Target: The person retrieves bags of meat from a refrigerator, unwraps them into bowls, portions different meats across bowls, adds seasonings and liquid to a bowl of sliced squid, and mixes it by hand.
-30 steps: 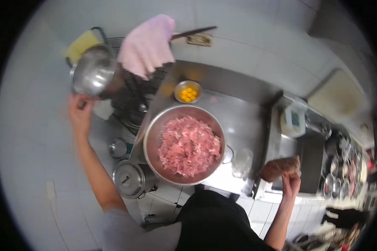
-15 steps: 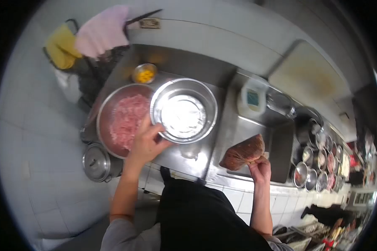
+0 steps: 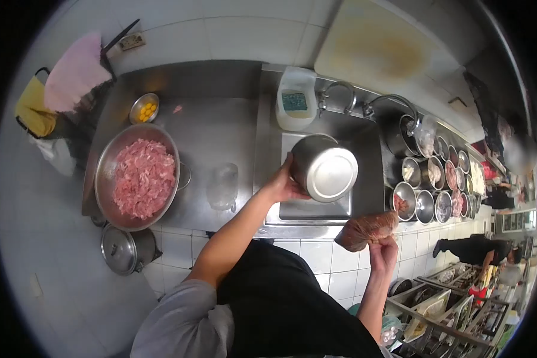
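Over the sink [image 3: 373,179], my left hand [image 3: 285,184] grips a steel pot [image 3: 325,167] by its side. The pot is tipped so that its shiny base faces me, and its inside is hidden. My right hand [image 3: 383,253] pinches the gathered neck of a plastic bag [image 3: 363,231] filled with something reddish-brown. That bag hangs in front of the sink's near edge. On the counter to the left sits a wide metal basin [image 3: 103,185] of sliced raw meat [image 3: 143,179]. Behind it is a small metal bowl [image 3: 138,98] with several egg yolks [image 3: 147,111].
A white plastic container [image 3: 296,116] with a green pad stands behind the sink, beside taps [image 3: 340,89]. Several metal bowls [image 3: 425,206] of food line the right counter. A lidded pot [image 3: 120,249] stands low at left. Another person [image 3: 474,250] is far right, near shelving.
My left hand has carried the pot rightward from the counter to the sink and turned it over from mouth-up. The bag in my right hand has shifted toward the sink's near edge. My view has swung right.
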Demonstrator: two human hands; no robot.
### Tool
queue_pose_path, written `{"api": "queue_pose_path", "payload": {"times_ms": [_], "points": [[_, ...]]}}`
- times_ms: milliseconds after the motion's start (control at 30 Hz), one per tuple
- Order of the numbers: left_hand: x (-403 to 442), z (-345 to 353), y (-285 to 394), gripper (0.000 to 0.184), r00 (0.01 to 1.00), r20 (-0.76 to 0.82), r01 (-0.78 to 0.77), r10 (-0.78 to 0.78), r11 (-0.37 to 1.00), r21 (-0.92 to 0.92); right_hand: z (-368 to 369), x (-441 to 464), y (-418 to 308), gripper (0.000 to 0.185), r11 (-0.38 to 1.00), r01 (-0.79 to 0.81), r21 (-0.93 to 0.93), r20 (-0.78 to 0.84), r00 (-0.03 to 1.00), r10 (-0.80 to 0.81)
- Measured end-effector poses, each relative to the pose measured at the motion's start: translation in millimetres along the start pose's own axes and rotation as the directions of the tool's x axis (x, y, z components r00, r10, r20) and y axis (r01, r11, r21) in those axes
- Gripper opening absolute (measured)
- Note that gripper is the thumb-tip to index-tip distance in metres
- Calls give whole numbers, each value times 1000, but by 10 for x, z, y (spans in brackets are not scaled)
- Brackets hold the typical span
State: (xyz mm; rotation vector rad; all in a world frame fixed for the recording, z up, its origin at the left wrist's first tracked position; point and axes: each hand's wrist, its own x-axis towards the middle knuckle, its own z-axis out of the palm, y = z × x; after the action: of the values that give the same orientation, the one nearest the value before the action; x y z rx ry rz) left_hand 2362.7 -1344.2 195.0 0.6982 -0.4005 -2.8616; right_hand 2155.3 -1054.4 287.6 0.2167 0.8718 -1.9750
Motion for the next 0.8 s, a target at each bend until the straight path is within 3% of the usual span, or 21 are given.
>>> {"api": "queue_pose_path", "payload": {"times_ms": [67, 133, 200, 233, 300, 333, 400, 433, 467, 533, 567, 633, 667, 733, 767, 800], "points": [[-434, 53, 188, 81, 898, -210, -270, 387, 860, 433, 5, -1, 12, 60, 1000, 18, 16, -97, 995, -16], [-888, -133, 437, 56, 751, -126, -327, 648, 530, 782, 161, -1, 155, 56, 998, -3, -61, -82, 997, -2], [-1261, -296, 562, 38, 576, -83, -282, 813, 294, 913, 274, 31, 330, 56, 989, -115, -90, 43, 992, 120], [-1343, -391, 579, 38, 573, -86, -281, 815, 294, 914, 407, 57, 463, 55, 985, -140, -105, -10, 990, 140], [-1408, -659, 578, 33, 302, -18, 183, 953, -39, 982, 472, 215, 712, 52, 960, -266, -87, 41, 962, 270], [-1385, -803, 574, 33, 290, -17, 184, 957, -39, 982, 724, 241, 914, 51, 953, -288, -94, 60, 954, 294], [-1299, -1115, 532, 32, 130, 160, 162, 978, -180, 970, 864, 434, 1251, 50, 924, -372, -92, 200, 902, 383], [-1299, -1257, 499, 38, 203, 140, 121, 969, -166, 979, 999, 475, 1420, 48, 925, -353, -140, 189, 907, 375], [-1335, -1288, 445, 38, 201, 130, 122, 971, -156, 980, 1149, 500, 1577, 46, 914, -385, -127, 156, 902, 402], [-1364, -1264, 305, 50, 224, -36, 328, 974, -40, 944, 1317, 653, 1890, 41, 897, -405, -175, 191, 880, 435], [-1485, -1081, 261, 50, 227, -37, 327, 973, -40, 944, 1451, 693, 2038, 38, 894, -411, -179, 196, 875, 442], [-1890, -412, 240, 62, 353, 201, -15, 914, -209, 978, 1677, 782, 2360, 29, 886, -447, -126, 183, 867, 464], [-1944, -207, 252, 62, 361, 193, -14, 912, -202, 979, 1944, 665, 2471, 25, 903, -399, -160, 186, 886, 424], [-1973, 56, 326, 58, 445, 385, -117, 808, -374, 920, 2026, 768, 2759, 23, 896, -412, -167, 228, 868, 442], [-1952, 24, 411, 58, 443, 389, -116, 808, -379, 918, 2080, 785, 2890, 23, 896, -411, -167, 234, 866, 441], [-1890, -43, 525, 52, 419, 351, -71, 837, -355, 932, 2138, 791, 3002, 22, 917, -350, -190, 339, 853, 396]]}}
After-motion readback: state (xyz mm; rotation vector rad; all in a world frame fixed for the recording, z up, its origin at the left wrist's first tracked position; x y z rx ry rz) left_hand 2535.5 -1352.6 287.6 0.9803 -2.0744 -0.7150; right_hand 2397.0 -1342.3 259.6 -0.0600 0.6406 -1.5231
